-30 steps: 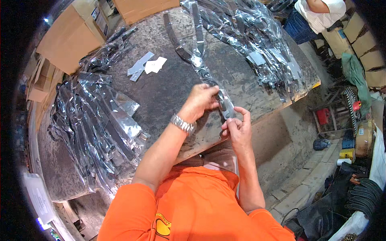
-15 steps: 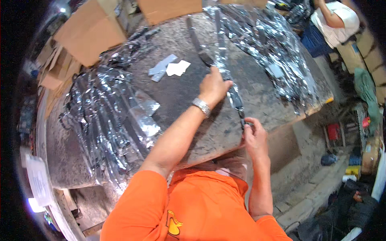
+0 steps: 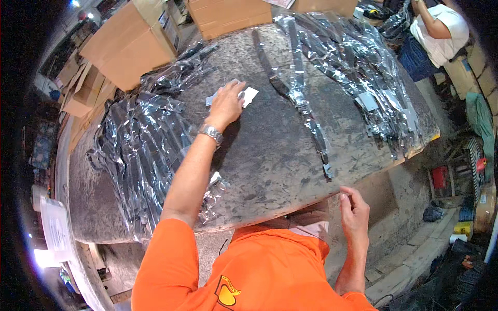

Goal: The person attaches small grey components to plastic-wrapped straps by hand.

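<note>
My left hand reaches over the table's middle, its fingers spread on the small white cards. It covers most of them, so I cannot see whether a card is between the fingers. A black strap in a clear plastic sleeve lies right of centre, its two upper lengths parting into a Y towards the far side. The strap's lower end points at the near table edge. Just off that edge my right hand hovers empty, thumb and forefinger apart, not touching the strap.
Plastic-sleeved black straps form a heap at the left and another heap at the right. Cardboard boxes stand along the far edge of the dark, worn table. A person in a white shirt is at the far right.
My left hand has left the strap and moved left onto the white cards. My right hand has let go of the strap's lower end and drawn back; the strap now lies on the table.
</note>
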Demonstrator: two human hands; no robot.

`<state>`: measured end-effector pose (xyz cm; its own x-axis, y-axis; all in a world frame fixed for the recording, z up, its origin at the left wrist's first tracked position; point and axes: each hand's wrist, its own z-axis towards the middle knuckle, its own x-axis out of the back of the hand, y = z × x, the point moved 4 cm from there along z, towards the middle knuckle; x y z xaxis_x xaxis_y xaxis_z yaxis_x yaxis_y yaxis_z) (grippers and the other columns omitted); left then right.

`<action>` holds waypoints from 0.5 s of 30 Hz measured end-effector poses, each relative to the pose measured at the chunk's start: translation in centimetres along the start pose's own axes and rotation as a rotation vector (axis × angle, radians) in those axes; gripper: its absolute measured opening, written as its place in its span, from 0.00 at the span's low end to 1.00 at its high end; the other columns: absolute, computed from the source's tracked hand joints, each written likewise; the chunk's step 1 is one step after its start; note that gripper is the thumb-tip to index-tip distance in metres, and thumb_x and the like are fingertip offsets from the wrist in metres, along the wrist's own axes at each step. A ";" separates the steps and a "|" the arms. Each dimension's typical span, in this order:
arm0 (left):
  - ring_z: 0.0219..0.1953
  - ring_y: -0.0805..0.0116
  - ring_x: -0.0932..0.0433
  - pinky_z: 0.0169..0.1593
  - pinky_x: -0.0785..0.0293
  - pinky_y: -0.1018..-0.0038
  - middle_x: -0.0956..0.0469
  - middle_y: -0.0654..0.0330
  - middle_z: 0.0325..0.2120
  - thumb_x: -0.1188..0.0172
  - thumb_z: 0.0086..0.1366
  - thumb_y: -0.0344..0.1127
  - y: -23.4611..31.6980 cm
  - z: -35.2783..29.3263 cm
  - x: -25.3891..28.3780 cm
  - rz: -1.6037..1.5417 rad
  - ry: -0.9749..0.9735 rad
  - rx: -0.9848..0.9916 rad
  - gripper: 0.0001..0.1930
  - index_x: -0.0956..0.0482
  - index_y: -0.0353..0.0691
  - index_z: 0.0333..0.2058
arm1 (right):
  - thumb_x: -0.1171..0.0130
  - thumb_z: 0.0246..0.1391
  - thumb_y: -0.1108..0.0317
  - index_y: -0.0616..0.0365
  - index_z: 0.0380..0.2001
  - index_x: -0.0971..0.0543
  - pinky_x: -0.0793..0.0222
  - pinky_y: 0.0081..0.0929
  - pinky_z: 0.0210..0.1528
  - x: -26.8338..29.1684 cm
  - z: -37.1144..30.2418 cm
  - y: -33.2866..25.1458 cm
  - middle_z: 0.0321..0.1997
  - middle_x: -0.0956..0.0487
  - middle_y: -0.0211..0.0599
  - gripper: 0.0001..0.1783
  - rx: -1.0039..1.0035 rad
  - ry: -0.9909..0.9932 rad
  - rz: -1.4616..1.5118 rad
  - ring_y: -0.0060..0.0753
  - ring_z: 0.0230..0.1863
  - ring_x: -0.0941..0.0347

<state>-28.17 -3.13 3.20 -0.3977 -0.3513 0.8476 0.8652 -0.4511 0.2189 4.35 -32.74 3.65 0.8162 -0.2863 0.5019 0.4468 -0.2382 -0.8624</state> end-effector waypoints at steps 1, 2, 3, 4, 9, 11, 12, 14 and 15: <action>0.52 0.49 0.26 0.53 0.28 0.59 0.26 0.51 0.50 0.38 0.60 0.33 -0.6 0.2 -0.2 -0.012 0.000 -0.011 0.16 0.22 0.43 0.47 | 0.44 0.60 0.70 0.59 0.43 0.20 0.37 0.23 0.28 0.0 -0.3 0.2 0.21 0.28 0.32 0.10 0.026 -0.005 -0.007 0.21 0.23 0.35; 0.51 0.49 0.26 0.53 0.28 0.59 0.25 0.51 0.48 0.36 0.59 0.34 -0.8 0.4 -0.6 -0.009 -0.134 0.011 0.16 0.21 0.43 0.47 | 0.44 0.60 0.70 0.59 0.43 0.20 0.36 0.23 0.28 0.0 -0.6 0.4 0.21 0.28 0.33 0.10 0.050 -0.009 -0.015 0.21 0.23 0.35; 0.51 0.49 0.25 0.53 0.27 0.60 0.24 0.51 0.47 0.35 0.58 0.36 -1.0 0.6 -1.1 -0.004 -0.268 0.033 0.17 0.21 0.43 0.46 | 0.44 0.59 0.70 0.59 0.43 0.20 0.34 0.24 0.29 0.0 -0.8 0.5 0.22 0.27 0.37 0.10 0.051 -0.012 -0.023 0.24 0.23 0.32; 0.51 0.49 0.25 0.53 0.27 0.60 0.24 0.51 0.47 0.35 0.58 0.36 -1.1 1.0 -1.1 -0.013 -0.271 0.021 0.17 0.21 0.43 0.46 | 0.44 0.59 0.70 0.59 0.43 0.20 0.34 0.24 0.29 0.1 -0.9 0.4 0.22 0.27 0.37 0.10 0.044 0.001 -0.027 0.24 0.23 0.32; 0.48 0.49 0.24 0.51 0.27 0.59 0.22 0.50 0.43 0.31 0.53 0.45 -1.6 1.4 0.6 -0.030 -0.260 0.114 0.21 0.20 0.40 0.42 | 0.43 0.59 0.70 0.59 0.43 0.20 0.30 0.26 0.34 -0.2 -1.3 -0.3 0.30 0.19 0.43 0.10 0.038 -0.022 -0.058 0.32 0.28 0.24; 0.49 0.49 0.25 0.51 0.28 0.58 0.23 0.50 0.46 0.32 0.54 0.47 -1.0 1.1 2.0 0.043 -0.169 0.058 0.21 0.21 0.41 0.43 | 0.43 0.59 0.70 0.59 0.43 0.20 0.29 0.27 0.35 -0.2 -1.4 -0.6 0.32 0.19 0.43 0.10 0.054 -0.022 -0.057 0.35 0.30 0.23; 0.50 0.48 0.25 0.51 0.29 0.58 0.24 0.50 0.47 0.32 0.55 0.48 -0.8 1.0 2.7 0.094 -0.116 0.012 0.22 0.21 0.42 0.44 | 0.43 0.59 0.70 0.59 0.43 0.20 0.29 0.27 0.36 -0.2 -1.3 -0.9 0.34 0.18 0.43 0.10 0.093 -0.030 -0.047 0.37 0.31 0.21; 0.47 0.47 0.22 0.51 0.29 0.57 0.21 0.47 0.42 0.34 0.57 0.48 -1.4 1.3 3.1 -0.057 -0.122 0.115 0.22 0.25 0.42 0.46 | 0.44 0.60 0.72 0.60 0.43 0.20 0.34 0.21 0.29 -0.2 -1.1 -0.5 0.22 0.25 0.32 0.09 0.152 0.010 -0.035 0.20 0.24 0.31; 0.46 0.46 0.21 0.50 0.29 0.56 0.20 0.46 0.40 0.34 0.58 0.48 -1.2 1.5 3.5 -0.122 -0.100 0.159 0.22 0.26 0.41 0.46 | 0.44 0.60 0.73 0.60 0.43 0.20 0.34 0.21 0.29 -0.2 -1.0 -0.5 0.23 0.25 0.32 0.10 0.153 0.001 -0.039 0.20 0.24 0.30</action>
<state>-30.13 -2.60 6.60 -0.4769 -0.2153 0.8522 0.8529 -0.3475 0.3895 3.65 -33.52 4.03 0.7968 -0.2801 0.5354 0.5289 -0.1052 -0.8421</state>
